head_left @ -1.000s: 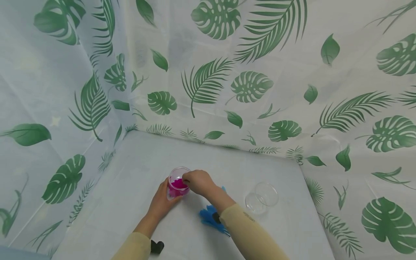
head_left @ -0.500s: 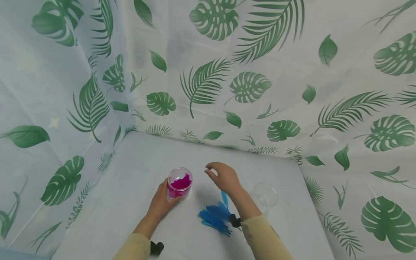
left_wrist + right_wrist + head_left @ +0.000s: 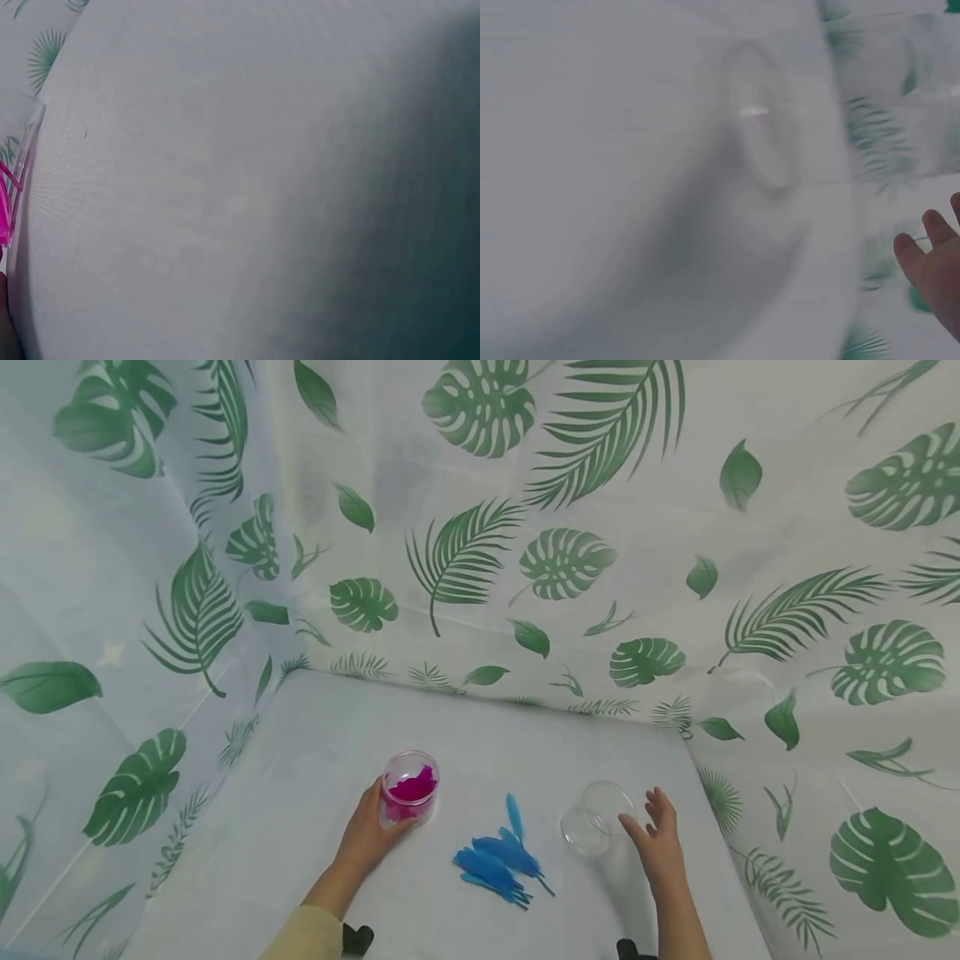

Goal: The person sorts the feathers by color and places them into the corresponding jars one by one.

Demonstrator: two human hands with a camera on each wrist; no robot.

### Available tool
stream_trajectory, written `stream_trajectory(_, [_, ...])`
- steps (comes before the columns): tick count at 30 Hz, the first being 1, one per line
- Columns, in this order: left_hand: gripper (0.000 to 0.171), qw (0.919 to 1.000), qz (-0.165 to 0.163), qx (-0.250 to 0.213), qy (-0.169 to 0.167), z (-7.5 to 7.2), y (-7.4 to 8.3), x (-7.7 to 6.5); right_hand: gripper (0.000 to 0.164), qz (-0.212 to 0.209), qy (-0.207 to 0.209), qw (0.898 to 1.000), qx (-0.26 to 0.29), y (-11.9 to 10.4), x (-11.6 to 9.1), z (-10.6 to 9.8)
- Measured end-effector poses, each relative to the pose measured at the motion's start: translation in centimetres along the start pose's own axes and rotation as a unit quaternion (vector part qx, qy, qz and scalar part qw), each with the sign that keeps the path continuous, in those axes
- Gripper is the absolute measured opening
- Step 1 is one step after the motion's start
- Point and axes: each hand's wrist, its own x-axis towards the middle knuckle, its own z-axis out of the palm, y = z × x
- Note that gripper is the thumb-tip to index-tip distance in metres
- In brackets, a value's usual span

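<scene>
My left hand grips a clear plastic jar, fingers round its left side and thumb at the front. Bright magenta feather-like pieces lie inside the jar. At the left edge of the left wrist view, part of the jar's wall shows. My right hand is held over the right of the table, fingers apart and holding nothing. Just left of it stands a second clear, round container, seen as two overlapping circles. Fingers of the right hand appear at the right edge of the right wrist view.
Several blue feathers lie in a loose bunch on the white table between the hands. White sheeting with a green leaf print walls off the left, back and right sides. Black wrist mounts show near the bottom.
My right hand has drawn out of the jar and swung right, past the blue feathers, to beside the clear container. The left hand keeps its grip on the jar.
</scene>
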Motion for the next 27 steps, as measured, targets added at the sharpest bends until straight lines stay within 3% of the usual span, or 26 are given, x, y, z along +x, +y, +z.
stream_trajectory(3, [0.105, 1.0000, -0.001, -0.001, 0.001, 0.0, 0.1, 0.0, 0.110, 0.021, -0.035, 0.999, 0.018, 2.8, -0.4, 1.2])
stream_trajectory(7, [0.106, 1.0000, -0.008, -0.003, -0.001, -0.1, 0.1, -0.1, 0.118, 0.032, -0.066, 0.997, 0.029, 4.8, -0.3, 3.1])
stream_trajectory(10, [0.106, 0.9998, -0.013, -0.005, -0.011, -0.1, 0.2, -0.2, 0.121, 0.031, -0.056, 0.997, 0.048, 5.4, -0.2, 4.2])
stream_trajectory(19, [0.106, 0.9998, -0.014, -0.006, -0.013, -0.2, 0.4, -0.1, 0.120, 0.024, -0.023, 0.999, 0.033, 5.9, 0.6, 5.4])
stream_trajectory(27, [0.105, 0.9998, -0.013, -0.008, -0.010, -0.1, 0.5, -0.5, 0.119, 0.024, -0.003, 0.999, 0.022, 6.7, -0.8, 5.5])
